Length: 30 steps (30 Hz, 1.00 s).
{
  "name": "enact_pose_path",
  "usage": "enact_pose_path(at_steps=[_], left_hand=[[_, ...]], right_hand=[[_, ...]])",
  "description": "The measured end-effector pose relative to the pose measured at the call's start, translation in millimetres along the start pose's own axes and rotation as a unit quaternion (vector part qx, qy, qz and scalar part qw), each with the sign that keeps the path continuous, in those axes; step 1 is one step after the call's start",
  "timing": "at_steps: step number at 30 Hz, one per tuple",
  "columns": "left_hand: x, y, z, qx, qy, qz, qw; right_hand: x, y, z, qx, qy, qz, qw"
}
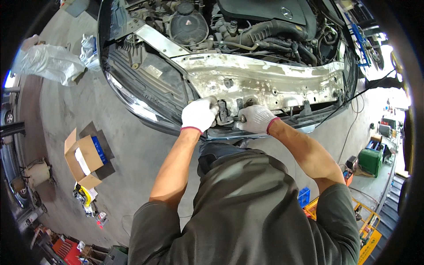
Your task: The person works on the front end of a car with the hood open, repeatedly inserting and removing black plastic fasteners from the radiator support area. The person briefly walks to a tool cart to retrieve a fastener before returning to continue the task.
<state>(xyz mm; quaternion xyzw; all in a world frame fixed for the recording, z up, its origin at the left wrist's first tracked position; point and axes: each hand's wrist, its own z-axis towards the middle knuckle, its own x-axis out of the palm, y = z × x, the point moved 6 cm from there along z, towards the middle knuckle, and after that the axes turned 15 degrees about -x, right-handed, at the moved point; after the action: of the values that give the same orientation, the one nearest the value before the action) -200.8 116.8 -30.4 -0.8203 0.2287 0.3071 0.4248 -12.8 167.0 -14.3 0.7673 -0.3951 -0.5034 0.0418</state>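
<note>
My left hand point(198, 115), in a white knit glove with a red cuff, is closed at the left side of a small black part point(224, 114) on the car's front panel point(265, 81). Fingers are curled there, and what they grip is hidden. On the other side of that part, my right hand point(257, 119), gloved alike, is closed too. A short dark metal end point(242, 118) pokes out of its fingers toward the black part; its kind does not show. The bare-metal panel runs across the front of the open engine bay, scuffed and patchy.
A headlight point(132, 99) lies left of my hands, with the engine cover point(269, 9) beyond. An open cardboard box point(84, 161) and a plastic-wrapped bundle point(51, 62) sit on the floor at left. At right are a green bin point(371, 161) and a yellow cart point(371, 240).
</note>
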Motion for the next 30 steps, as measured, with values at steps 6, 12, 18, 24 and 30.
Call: enact_pose_path(at_steps=[6, 12, 18, 24, 30], left_hand=[[9.0, 0.8, 9.8, 0.091, 0.005, 0.094, 0.991], [11.6, -1.2, 8.8, 0.203, -0.009, 0.137, 0.969], [15.6, 1.1, 6.0, 0.213, -0.03, 0.13, 0.968], [17.6, -3.3, 3.3, 0.226, -0.036, 0.145, 0.963], [12.3, -2.4, 7.0, 0.202, 0.003, 0.143, 0.969]], right_hand=[[8.0, 6.3, 11.4, 0.045, -0.01, -0.035, 0.998], [28.1, 21.2, 10.3, 0.164, 0.035, 0.279, 0.946], [45.7, 6.9, 14.9, 0.136, 0.024, 0.281, 0.95], [53.1, 8.5, 25.9, -0.142, 0.119, -0.058, 0.981], [47.0, 7.9, 40.7, -0.188, 0.149, -0.123, 0.963]])
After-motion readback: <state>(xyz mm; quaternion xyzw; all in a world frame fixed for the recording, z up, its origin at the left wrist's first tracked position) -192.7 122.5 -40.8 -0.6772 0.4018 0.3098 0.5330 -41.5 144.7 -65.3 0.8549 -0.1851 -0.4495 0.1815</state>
